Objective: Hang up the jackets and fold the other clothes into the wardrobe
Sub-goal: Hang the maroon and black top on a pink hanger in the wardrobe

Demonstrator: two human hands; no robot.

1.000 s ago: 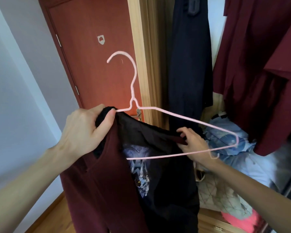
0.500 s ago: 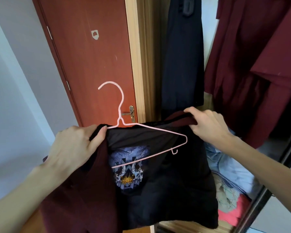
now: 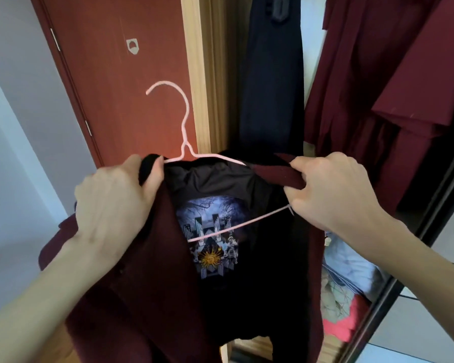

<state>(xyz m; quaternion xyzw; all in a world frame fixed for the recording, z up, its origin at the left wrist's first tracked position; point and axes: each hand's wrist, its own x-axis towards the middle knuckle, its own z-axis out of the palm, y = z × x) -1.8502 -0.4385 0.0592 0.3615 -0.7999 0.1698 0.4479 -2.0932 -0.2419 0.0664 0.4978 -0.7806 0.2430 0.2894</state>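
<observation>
A dark red jacket (image 3: 152, 271) with a black lining and a printed picture inside hangs open between my hands. A pink wire hanger (image 3: 184, 132) sits inside it, hook upward, its lower bar crossing the print. My left hand (image 3: 113, 205) grips the jacket's left shoulder and collar over the hanger's end. My right hand (image 3: 333, 189) pinches the red right shoulder edge and holds it over the hanger's other end. The open wardrobe (image 3: 207, 74) is straight ahead behind the jacket.
A dark navy garment (image 3: 271, 82) and dark red clothes (image 3: 383, 82) hang inside the wardrobe. A heap of mixed clothes (image 3: 346, 284) lies on its floor at the right. A red-brown door (image 3: 121, 74) stands to the left, a sliding door frame (image 3: 430, 205) on the right.
My right hand has pulled the jacket's right shoulder over the hanger's right end, which is now covered. The jacket has spread wider between my hands.
</observation>
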